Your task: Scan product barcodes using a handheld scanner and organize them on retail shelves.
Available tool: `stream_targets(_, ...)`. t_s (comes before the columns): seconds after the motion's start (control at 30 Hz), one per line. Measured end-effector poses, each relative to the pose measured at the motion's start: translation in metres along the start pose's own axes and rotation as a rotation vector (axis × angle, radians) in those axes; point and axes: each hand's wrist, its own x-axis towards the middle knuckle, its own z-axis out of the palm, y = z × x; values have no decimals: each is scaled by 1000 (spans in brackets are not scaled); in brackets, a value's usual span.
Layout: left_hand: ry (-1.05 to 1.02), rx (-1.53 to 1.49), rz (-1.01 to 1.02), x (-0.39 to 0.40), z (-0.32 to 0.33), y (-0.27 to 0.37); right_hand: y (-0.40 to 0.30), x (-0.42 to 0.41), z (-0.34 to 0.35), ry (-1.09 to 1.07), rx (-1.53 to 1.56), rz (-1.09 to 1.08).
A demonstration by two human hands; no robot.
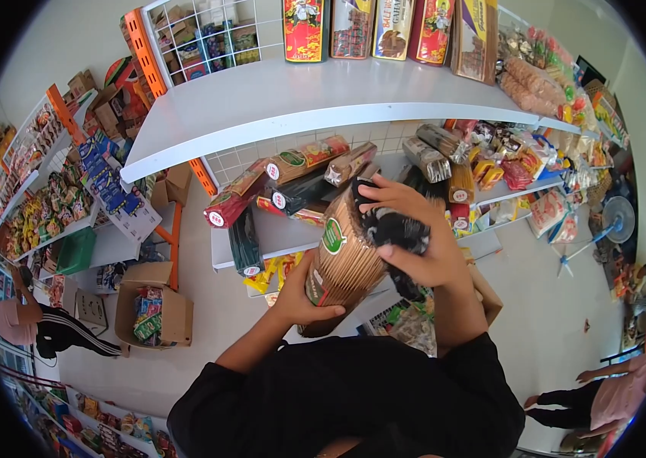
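A thick bundle of incense sticks (346,257) in clear wrap with a green oval label is held tilted in front of my chest. My left hand (306,292) grips its lower end, thumb across the wrap. In my right hand (420,229) is a black patterned cloth (397,229), pressed against the bundle's upper end. Behind the bundle, more wrapped packs lie loosely on the lower shelf, among them a red pack (237,194) and a dark green pack (244,243). Upright incense packs (304,28) stand in a row on the upper shelf.
The upper shelf's white front edge (323,119) juts out above the lower shelf. An open cardboard box (177,315) with packets stands on the floor at left. Other people are at far left (14,320) and lower right (615,395). A fan (618,220) stands at right.
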Motion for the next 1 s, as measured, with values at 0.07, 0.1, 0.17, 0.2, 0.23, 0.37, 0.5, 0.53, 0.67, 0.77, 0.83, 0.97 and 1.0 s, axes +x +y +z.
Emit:
stream_targets(0.07,-6,50,-58,-7,-6,-5,14,-3,1,16,290,174)
stream_targets(0.1,-7,49,-57,-10,-8,-12,23,-5,1,33,570,347)
stream_targets(0.17,29,127,-39,-20,-12,-22,45,-15,2,49,671,404)
stream_targets(0.2,35,129,-44,-24,-14,-23,58,-22,3,115,717,490)
stream_targets(0.23,30,118,-50,-27,-16,-23,68,-28,2,187,757,578)
stream_targets(0.37,-58,155,15,-30,-24,-14,115,-57,21,586,950,848)
stream_targets(0.5,-91,249,100,-31,-25,-2,122,-53,76,874,1271,736)
stream_targets(0.53,-136,304,132,-28,-26,-1,122,-57,81,774,1148,760)
stream_targets(0.67,-124,405,210,-20,-21,12,112,-42,83,-66,932,691)
stream_targets(0.77,-135,381,128,-21,-20,10,128,-49,103,-320,1179,451)
stream_targets(0.83,-187,363,104,-22,-23,5,125,-54,109,-331,1228,512)
stream_targets(0.97,-280,242,8,-14,-21,6,119,-64,124,-35,1124,468)
stream_targets(1.0,-282,240,6,-13,-19,6,119,-69,124,14,1132,602)
